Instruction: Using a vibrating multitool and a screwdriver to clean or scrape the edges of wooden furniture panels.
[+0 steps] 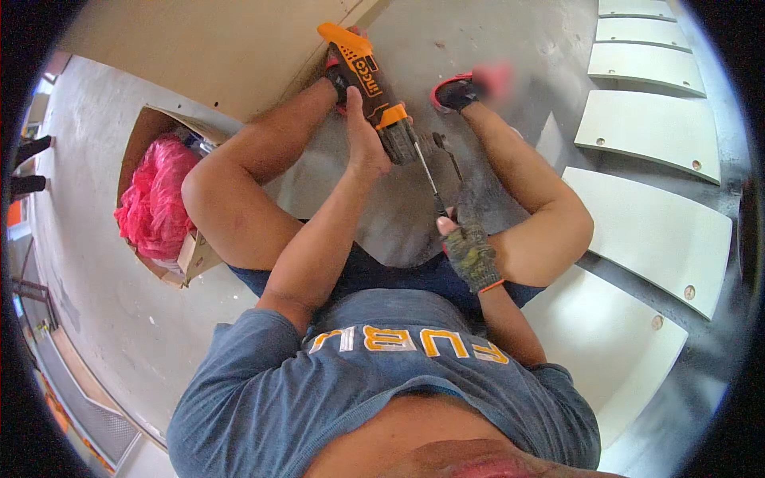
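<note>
My bare left hand (366,142) grips an orange-and-black corded-style power tool (373,84), apparently an angle grinder, from its left side. The tool slants between my lower legs, its orange end away from me and its dark head toward me. In my right hand (472,253), covered by a grey-green knit glove with an orange-edged cuff, is a screwdriver (427,171). Its thin metal shaft reaches up to the tool's head; whether the tip touches is unclear. A dark slim metal piece (448,155), like a wrench, shows just right of the shaft.
A cardboard box (195,259) with a pink plastic bag (158,199) stands by my left knee. Beyond my left foot is a large tan board (215,56). Several pale curved panels (649,131) lie in a row along my right. I sit low on a grey floor (518,32).
</note>
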Demonstrator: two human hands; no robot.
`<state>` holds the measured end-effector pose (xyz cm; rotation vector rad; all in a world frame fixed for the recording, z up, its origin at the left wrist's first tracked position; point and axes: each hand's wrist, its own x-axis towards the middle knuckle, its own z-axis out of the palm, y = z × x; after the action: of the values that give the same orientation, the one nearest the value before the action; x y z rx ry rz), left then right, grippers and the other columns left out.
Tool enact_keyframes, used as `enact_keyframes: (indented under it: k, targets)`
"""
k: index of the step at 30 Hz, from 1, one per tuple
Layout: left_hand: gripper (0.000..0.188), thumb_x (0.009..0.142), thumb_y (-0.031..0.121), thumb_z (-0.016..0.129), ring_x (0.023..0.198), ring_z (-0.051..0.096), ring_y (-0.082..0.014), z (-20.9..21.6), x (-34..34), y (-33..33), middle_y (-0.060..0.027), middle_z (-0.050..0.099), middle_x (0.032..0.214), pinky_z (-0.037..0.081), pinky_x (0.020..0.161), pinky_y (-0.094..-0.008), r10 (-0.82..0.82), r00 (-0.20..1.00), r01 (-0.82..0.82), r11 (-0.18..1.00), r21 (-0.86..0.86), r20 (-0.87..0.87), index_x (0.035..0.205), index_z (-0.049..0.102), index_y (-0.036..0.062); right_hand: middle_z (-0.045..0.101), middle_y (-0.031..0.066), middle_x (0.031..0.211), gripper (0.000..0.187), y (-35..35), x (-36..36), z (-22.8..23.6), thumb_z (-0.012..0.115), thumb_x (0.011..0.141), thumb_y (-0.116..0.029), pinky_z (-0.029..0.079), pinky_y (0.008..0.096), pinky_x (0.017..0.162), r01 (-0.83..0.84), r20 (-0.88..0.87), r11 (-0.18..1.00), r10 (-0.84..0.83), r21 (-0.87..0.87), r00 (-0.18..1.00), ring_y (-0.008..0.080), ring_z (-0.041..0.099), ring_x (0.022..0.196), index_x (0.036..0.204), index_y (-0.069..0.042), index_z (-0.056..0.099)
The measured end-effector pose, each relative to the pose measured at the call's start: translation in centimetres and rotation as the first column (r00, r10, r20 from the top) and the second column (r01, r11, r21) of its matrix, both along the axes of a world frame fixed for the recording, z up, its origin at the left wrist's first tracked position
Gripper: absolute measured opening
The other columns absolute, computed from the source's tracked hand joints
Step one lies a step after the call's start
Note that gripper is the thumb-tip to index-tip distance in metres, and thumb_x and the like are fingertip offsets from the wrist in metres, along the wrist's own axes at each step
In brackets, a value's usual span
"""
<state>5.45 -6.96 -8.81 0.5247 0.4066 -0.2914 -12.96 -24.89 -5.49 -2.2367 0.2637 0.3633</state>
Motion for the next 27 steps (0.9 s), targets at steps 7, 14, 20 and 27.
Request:
enact_keyframes:
  k: [7, 14, 20, 27]
  targets:
    - [0.077, 0.084, 0.078, 0.042, 0.075, 0.066, -0.0312, -0.5, 0.1, 0.2, -0.0146, 0.067, 0.088, 0.055, 0.064, -0.0450, 0.020, 1.000, -0.019, 1.000, -0.018, 0.024, 0.109, 0.058, 0.0067, 0.055, 0.0085, 0.071, 0.036, -0.3, 0.0, 0.6, 0.065, 0.090, -0.039, 0.047, 0.0384, 0.067, 0.025, 0.030, 0.996, -0.028, 0.081, 0.999, 0.0220, 0.057, 0.063, 0.097, -0.003, 0.061]
    - [0.075, 0.084, 0.077, 0.042, 0.075, 0.066, -0.0321, 0.6, -0.3, -0.1, -0.0153, 0.067, 0.090, 0.055, 0.065, -0.0460, 0.060, 0.998, -0.059, 0.998, -0.006, 0.033, 0.116, 0.054, 0.0104, 0.054, 0.0001, 0.066, 0.035, 0.1, 0.3, -0.5, 0.063, 0.092, -0.041, 0.043, 0.0296, 0.054, 0.052, 0.328, 0.991, -0.009, -0.122, 0.945, 0.0098, 0.049, 0.055, 0.085, -0.006, 0.064]
    - [0.070, 0.086, 0.074, 0.043, 0.074, 0.066, -0.0310, -0.3, 0.2, 0.2, -0.0141, 0.066, 0.088, 0.056, 0.065, -0.0449, 0.058, 0.995, -0.055, 0.998, -0.029, 0.076, 0.116, 0.054, 0.0119, 0.059, 0.0082, 0.071, 0.038, -1.1, 0.3, -0.2, 0.056, 0.096, -0.039, 0.047, 0.0386, 0.070, 0.269, -0.409, 0.927, -0.146, 0.260, 0.901, 0.0232, 0.056, 0.070, 0.088, -0.004, 0.067]
    - [0.068, 0.085, 0.074, 0.045, 0.073, 0.066, -0.0299, -0.1, 0.1, -0.4, -0.0119, 0.066, 0.086, 0.055, 0.063, -0.0441, 0.063, 0.997, -0.062, 0.997, -0.043, 0.033, 0.112, 0.056, 0.0118, 0.062, 0.0095, 0.080, 0.023, -0.7, 0.1, -1.7, 0.072, 0.086, -0.024, 0.047, 0.0358, 0.069, 0.119, 0.106, 0.993, -0.115, -0.029, 0.988, 0.0208, 0.056, 0.072, 0.091, -0.005, 0.060]
